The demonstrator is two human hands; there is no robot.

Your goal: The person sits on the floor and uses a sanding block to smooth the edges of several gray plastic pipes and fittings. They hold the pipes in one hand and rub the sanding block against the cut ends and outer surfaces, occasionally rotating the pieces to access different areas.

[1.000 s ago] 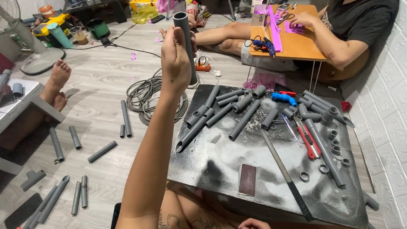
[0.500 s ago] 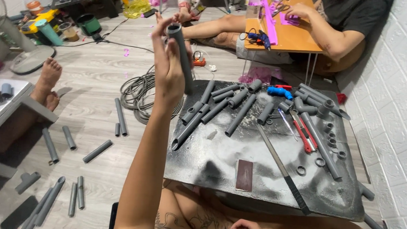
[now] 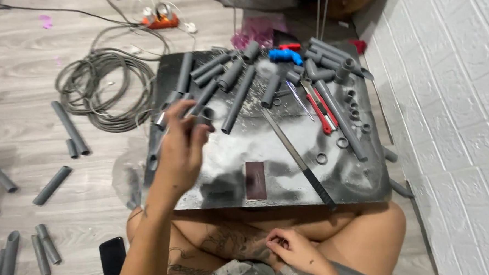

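Grey pipe clamped in left hand (fingers blurred); right hand loosely curled, empty.

matt grey plastic pipe, dusty dark metal board, pale wood-grain floor.

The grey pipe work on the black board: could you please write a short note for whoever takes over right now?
Left hand: raised over the left side of the black board, fingers closed around a short grey pipe piece.
Right hand: resting in the lap, holding nothing that can be seen.
On the board: a row of cut grey pipes, small rings, a long metal ruler, a red-handled tool, a blue fitting, a dark sanding block, pale dust.
On the floor at left: loose pipe offcuts and a coiled cable.
Done: many pipes are cut.
Left: the held piece is not yet set down.
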